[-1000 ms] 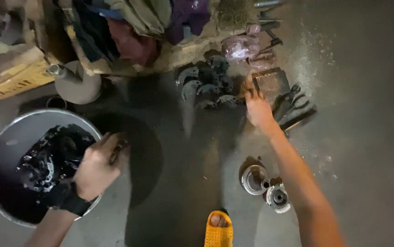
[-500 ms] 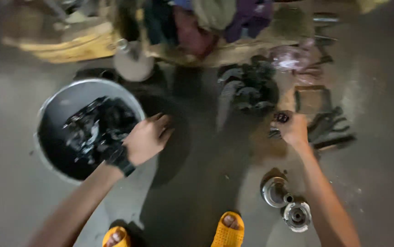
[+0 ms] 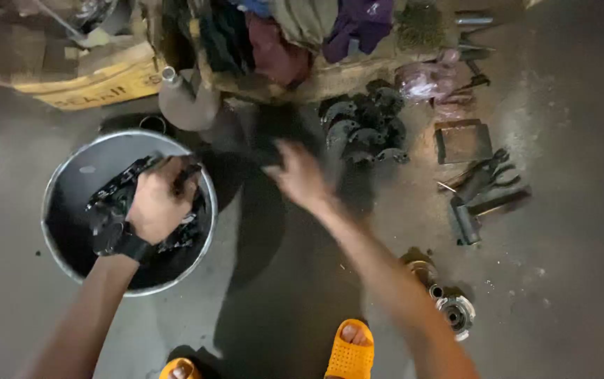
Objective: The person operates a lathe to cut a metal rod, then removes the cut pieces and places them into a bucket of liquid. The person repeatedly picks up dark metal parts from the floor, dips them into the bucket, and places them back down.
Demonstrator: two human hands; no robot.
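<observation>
Dim, warm light; right hand (image 3: 300, 177) motion-blurred, dark shadow on the floor (image 3: 568, 140).

A grey concrete floor (image 3: 582, 140) carries a metal basin (image 3: 56, 242), dark curved parts (image 3: 361, 126) and tools (image 3: 484, 189).

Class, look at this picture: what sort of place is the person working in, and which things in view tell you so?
Probably a floor-level repair workshop, perhaps for vehicles. A metal basin holds greasy black parts, curved dark metal parts are piled on the concrete floor, and hand tools lie beside them.
</observation>
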